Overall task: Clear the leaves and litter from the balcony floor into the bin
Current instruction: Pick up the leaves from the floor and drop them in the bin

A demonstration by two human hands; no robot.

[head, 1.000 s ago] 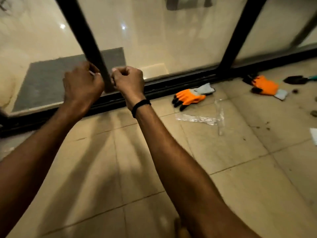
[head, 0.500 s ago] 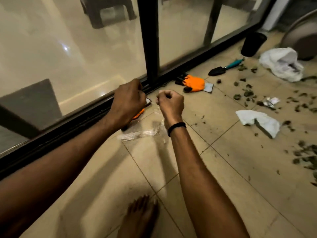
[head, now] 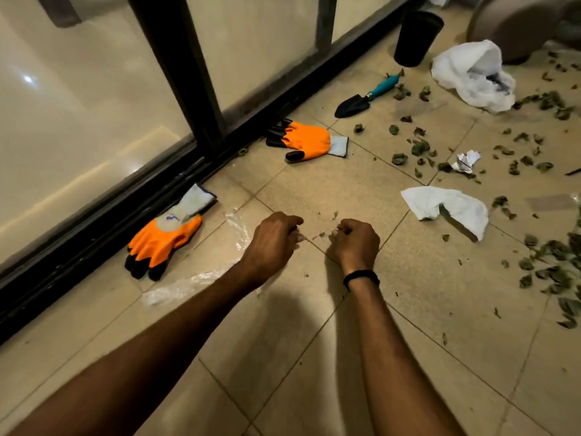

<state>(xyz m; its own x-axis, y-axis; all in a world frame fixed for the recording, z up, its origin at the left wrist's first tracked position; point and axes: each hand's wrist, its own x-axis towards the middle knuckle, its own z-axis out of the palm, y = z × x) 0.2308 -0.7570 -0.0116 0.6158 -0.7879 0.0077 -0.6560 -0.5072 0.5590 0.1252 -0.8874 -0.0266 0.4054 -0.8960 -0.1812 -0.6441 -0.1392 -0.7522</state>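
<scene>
Dry green leaves (head: 418, 149) lie scattered over the tiled floor on the right, with a denser patch (head: 553, 272) near the right edge. Among the litter are a crumpled paper scrap (head: 467, 162), a white tissue (head: 446, 209), a clear plastic wrapper (head: 195, 284) and an open white plastic bag (head: 474, 77). A black bin (head: 416, 37) stands at the back by the door frame. My left hand (head: 272, 242) and my right hand (head: 356, 242) hover close together over the floor, both curled into fists. Nothing shows inside either fist.
Two orange work gloves lie along the door track, one near (head: 163, 237) and one farther (head: 306, 141). A teal-handled trowel (head: 364, 100) lies past them. The glass sliding door (head: 94, 105) bounds the left side. A large round pot (head: 518, 23) stands top right.
The view swung right and down from the door to the littered floor. Both hands came away from the door frame and now sit lower, still curled, a little farther apart.
</scene>
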